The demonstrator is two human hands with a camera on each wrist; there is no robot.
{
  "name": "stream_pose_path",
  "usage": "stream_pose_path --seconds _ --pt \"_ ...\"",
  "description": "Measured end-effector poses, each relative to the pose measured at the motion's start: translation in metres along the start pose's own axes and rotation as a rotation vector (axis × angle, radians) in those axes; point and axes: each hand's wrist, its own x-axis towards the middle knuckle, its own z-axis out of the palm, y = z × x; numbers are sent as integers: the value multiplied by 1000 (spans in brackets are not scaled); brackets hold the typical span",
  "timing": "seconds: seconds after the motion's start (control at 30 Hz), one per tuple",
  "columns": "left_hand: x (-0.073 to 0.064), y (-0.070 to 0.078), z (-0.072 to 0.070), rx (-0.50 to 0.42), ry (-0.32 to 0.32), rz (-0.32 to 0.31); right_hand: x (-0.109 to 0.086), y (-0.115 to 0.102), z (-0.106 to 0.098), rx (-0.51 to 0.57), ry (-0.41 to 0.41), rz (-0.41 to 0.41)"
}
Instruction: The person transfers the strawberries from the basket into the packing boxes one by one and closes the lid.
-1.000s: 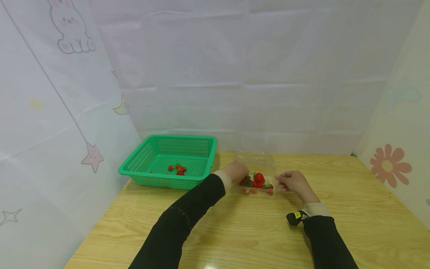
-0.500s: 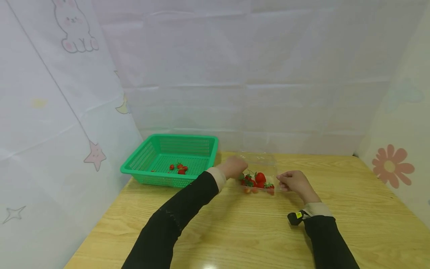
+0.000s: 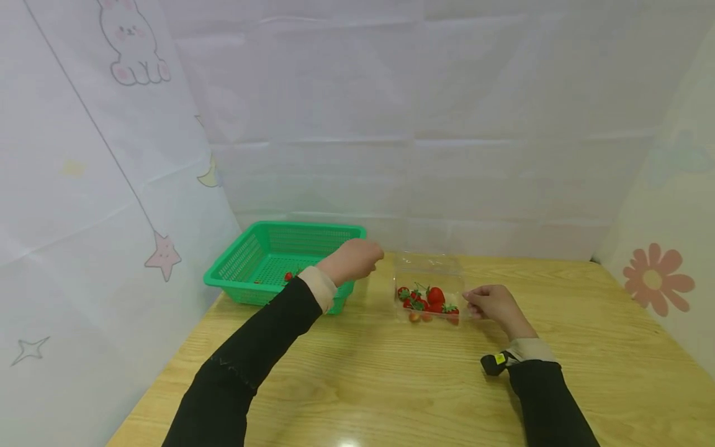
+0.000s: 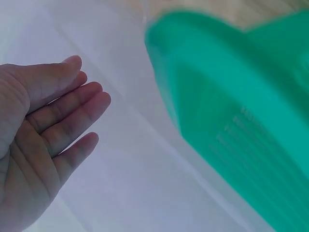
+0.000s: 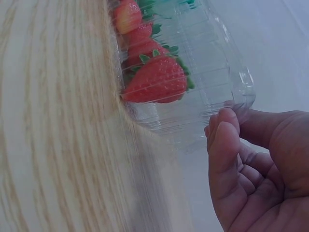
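A clear plastic clamshell box (image 3: 429, 319) stands on the table with its lid raised at the back. Several strawberries (image 3: 436, 296) lie inside it, one of them large and red in the right wrist view (image 5: 159, 79). My right hand (image 3: 493, 304) pinches the box's right rim between thumb and fingertips. Over the right side of the green basket (image 3: 240, 295) hangs my left hand (image 3: 355, 257). Its loosely bent fingers (image 4: 72, 116) hold nothing in the left wrist view. A few strawberries (image 3: 288, 275) in the basket show past the left arm, which hides the others.
The wooden table (image 3: 385, 385) runs up to a pale patterned cloth (image 3: 335, 112) at the back. More cloth hangs along the left and right sides. A black wrist camera (image 3: 493, 364) sits at the right cuff.
My left hand has moved left and up, away from the box to above the basket's right side. The strawberries on the box's left side have come into sight. My right hand stays on the rim.
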Motion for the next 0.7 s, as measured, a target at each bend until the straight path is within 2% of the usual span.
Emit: stream_pose_path --seconds 0.17,0.3,0.57,0.7 --pt "-22 -26 -4 -68 11 -57 -1 0 -2 -13 3 -11" --pt "-35 -46 0 -113 7 -103 -1 -1 -4 -32 15 -23" --pt "-56 -83 21 -172 -26 -201 -1 0 -5 -34 16 -14" --pt "-63 -103 34 -235 -82 -278 -2 1 -4 -30 14 -9"
